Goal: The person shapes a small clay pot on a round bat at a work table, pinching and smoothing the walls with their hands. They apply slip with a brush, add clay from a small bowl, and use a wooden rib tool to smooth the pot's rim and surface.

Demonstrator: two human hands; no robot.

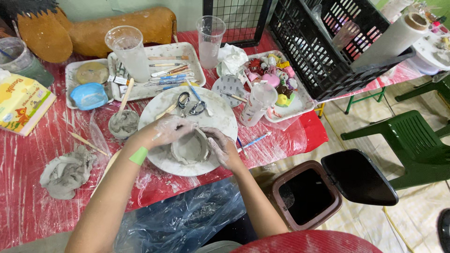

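- Both hands, left (166,131) and right (222,147), cup a grey clay bowl (190,147) from either side, fingers pressed on its wall to shape it.
- Beneath it, a round white board (220,117) keeps clay off the red tabletop (28,154).
- Scissors (190,104) lie just beyond; spare clay (65,171) sits left.

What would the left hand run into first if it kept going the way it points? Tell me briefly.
The left hand points toward the right, over the round board. It already touches the clay bowl; beyond that, most likely the right hand on the bowl's far side, though depth is hard to judge.
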